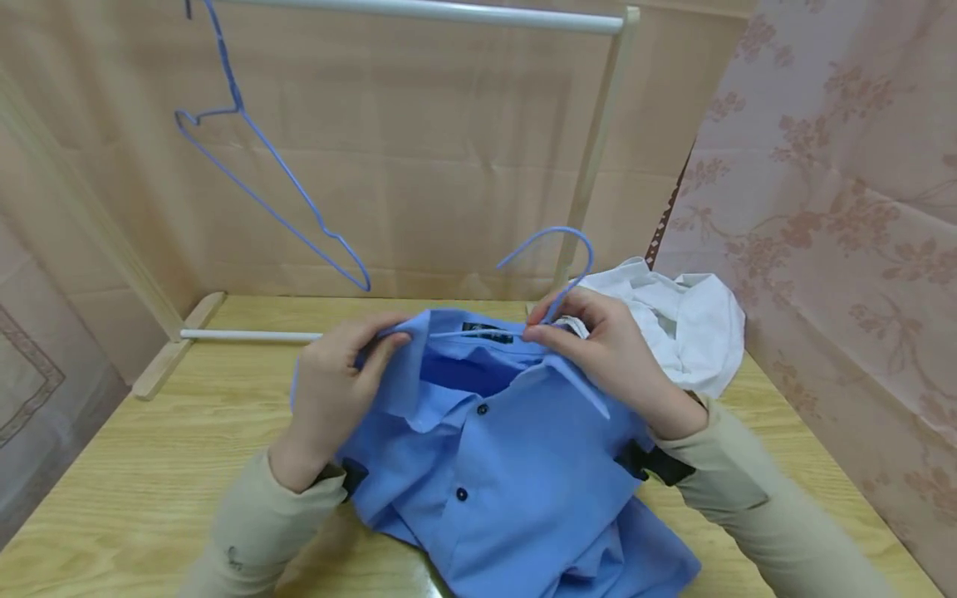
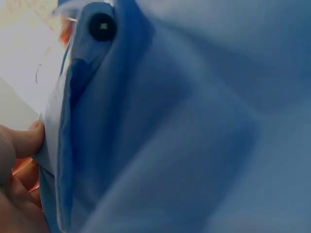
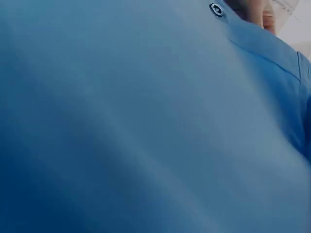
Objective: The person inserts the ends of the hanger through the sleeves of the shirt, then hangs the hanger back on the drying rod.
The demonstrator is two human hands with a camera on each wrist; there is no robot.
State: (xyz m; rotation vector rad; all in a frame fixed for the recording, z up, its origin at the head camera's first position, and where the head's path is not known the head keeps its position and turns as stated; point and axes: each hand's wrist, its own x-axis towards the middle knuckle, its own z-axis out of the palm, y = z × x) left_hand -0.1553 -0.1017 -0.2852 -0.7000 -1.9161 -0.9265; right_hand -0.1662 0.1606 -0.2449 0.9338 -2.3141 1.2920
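A light blue buttoned shirt (image 1: 538, 448) lies front up, its collar raised between both hands. My left hand (image 1: 336, 390) pinches the left side of the collar between thumb and fingers; the left wrist view has its thumb (image 2: 28, 140) on the fabric edge beside a dark button (image 2: 102, 26). With the fingertips of my right hand (image 1: 609, 349) I pinch a blue wire hanger (image 1: 588, 249) just below its hook, at the right of the collar. The hanger's bar crosses the neck opening in front of the dark label (image 1: 478, 327); the rest is hidden inside the shirt.
Another blue hanger (image 1: 277, 158) hangs at the upper left, near the white top rail (image 1: 449, 10) of a wooden-footed rack. A crumpled white garment (image 1: 695, 324) lies behind my right hand on the wooden table (image 1: 187, 448). Floral cloth (image 1: 845, 208) hangs at the right.
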